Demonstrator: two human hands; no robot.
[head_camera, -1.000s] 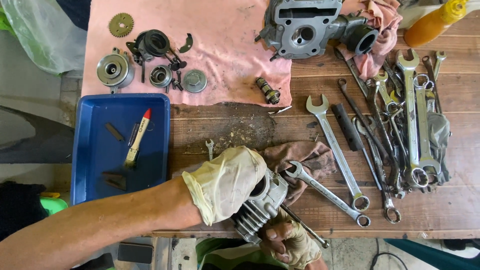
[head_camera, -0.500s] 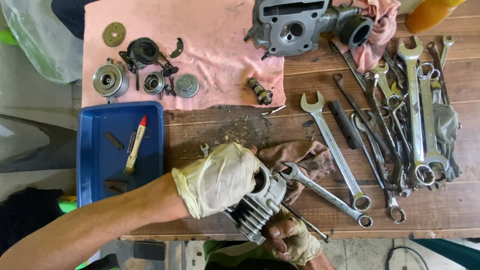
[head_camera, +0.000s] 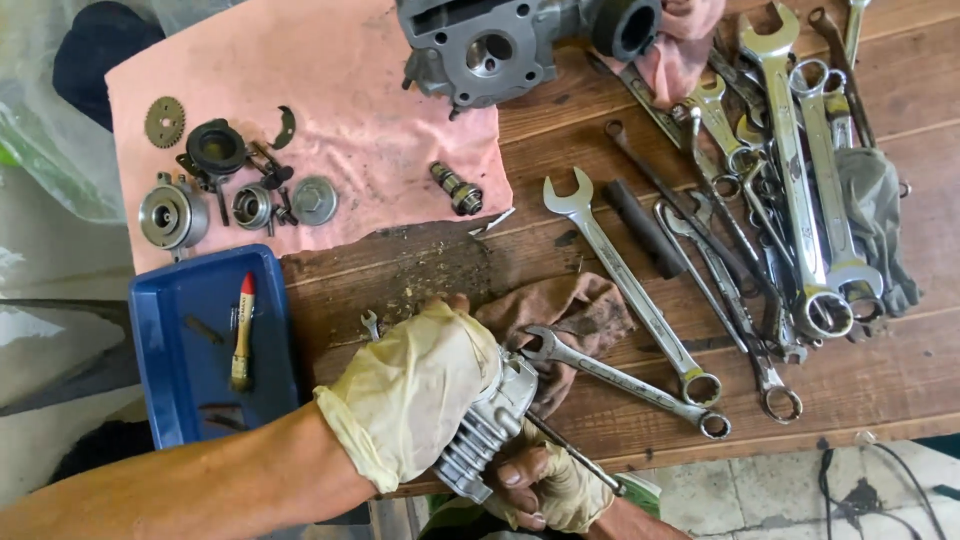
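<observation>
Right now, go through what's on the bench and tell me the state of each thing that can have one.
Left hand: gloved, gripping the finned cylinder.
Right hand: gloved, holding the cylinder from below.
Blue tray: holds a brush.
Cylinder head: bare, ports open.
Pink cloth: spread flat, small parts on it.
Wrenches: piled loose.

Cream gloves on both hands (head_camera: 415, 395), bare forearms.

A crumpled clear plastic bag (head_camera: 60, 120) lies left of the pink cloth (head_camera: 350, 120); no labels, signs or screens.
</observation>
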